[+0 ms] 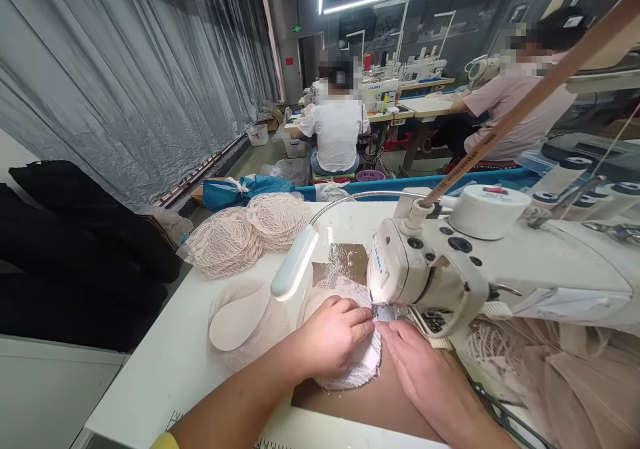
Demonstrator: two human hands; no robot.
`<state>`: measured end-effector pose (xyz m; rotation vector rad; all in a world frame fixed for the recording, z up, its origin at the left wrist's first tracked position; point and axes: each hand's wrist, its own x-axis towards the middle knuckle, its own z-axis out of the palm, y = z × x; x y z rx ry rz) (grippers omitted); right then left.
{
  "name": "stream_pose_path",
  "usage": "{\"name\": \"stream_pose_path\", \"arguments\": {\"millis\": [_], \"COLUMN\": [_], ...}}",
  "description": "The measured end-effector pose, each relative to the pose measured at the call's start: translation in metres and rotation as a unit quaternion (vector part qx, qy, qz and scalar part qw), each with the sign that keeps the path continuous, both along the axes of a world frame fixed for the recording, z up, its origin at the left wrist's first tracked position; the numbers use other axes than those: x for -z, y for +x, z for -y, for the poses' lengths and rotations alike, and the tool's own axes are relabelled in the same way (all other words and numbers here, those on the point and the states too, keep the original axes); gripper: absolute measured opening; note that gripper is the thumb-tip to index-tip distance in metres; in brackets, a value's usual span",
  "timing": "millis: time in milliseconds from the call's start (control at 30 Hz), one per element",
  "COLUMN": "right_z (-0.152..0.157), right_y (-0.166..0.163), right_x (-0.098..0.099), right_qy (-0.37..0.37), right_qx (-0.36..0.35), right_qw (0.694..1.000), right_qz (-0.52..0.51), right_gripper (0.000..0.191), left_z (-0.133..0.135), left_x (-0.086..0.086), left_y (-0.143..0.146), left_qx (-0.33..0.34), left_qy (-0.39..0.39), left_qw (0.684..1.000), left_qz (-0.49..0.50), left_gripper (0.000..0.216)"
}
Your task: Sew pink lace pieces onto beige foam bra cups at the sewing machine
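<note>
Head view: on the white counter, a white metal sewing machine stands over a pale, rounded lace piece; the left hand curls onto it, the right hand lies nearly flat at its edge; whether either grip pinches, I cannot tell. Guide lightly, edge flat, both hands clear of the working end.
</note>
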<state>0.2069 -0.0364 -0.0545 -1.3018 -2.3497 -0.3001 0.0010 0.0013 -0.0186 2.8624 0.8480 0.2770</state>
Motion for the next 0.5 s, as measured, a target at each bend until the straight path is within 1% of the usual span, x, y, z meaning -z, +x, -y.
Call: {"name": "stream_pose_path", "arguments": {"millis": [167,333,500], "right_z": [-0.0013,-0.0003,0.0001], "right_y": [-0.0007,0.001,0.0039], "right_x": [-0.0003,-0.0007,0.0082], "right_qy": [0.004,-0.01,-0.038], "right_qx": [0.006,-0.002,-0.001], "right_qw": [1.0,1.0,0.999], "right_qz": [0.002,0.01,-0.017], "right_gripper": [0.042,0.042,0.04], "left_z": [-0.0002,-0.0025,-0.0049], "left_x": [0.0024,0.0053,0.0046], "left_y": [0.0011,0.0019,0.0017], "left_qx": [-0.002,-0.003,0.0], "left_qy": [0.002,0.011,0.006], "left_qw": [1.0,0.999,0.999], "left_qz": [0.016,0.031,0.032], "left_gripper": [0.041,0.035,0.035]}}
